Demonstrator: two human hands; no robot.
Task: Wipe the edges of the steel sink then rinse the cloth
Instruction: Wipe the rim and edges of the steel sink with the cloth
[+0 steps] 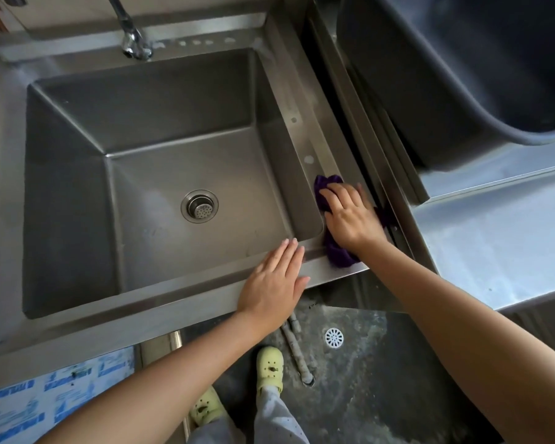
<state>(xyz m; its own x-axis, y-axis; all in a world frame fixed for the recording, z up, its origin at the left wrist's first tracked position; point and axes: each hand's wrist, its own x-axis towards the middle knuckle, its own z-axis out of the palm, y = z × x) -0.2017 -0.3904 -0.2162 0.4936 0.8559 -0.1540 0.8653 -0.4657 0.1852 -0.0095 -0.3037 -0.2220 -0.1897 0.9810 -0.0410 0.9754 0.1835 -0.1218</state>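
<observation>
The purple cloth (pixel 337 251) lies bunched on the front right corner of the steel sink's (pixel 173 302) rim, running from the front edge up along the right edge; the right hand (pixel 350 216) lies palm down on top of it, fingers spread and nearly flat, pressing it against the metal rather than gripping it; part of the cloth shows beyond the fingertips and part below the wrist. The left hand (pixel 274 280) rests flat on the front rim just beside the cloth, fingers straight and close together, holding nothing, its fingertips reaching the basin's inner edge. In the basin floor sits a round drain strainer (pixel 199 206); a faucet (pixel 132 36) hangs over the back rim. To the right, across a narrow gap, stands a steel counter (pixel 494 238) bearing a large dark tub (pixel 462 75). Below, on the stained floor, are a white floor drain (pixel 334 338), a pale pipe (pixel 297 354) and the person's yellow-green clogs (pixel 269 366).
</observation>
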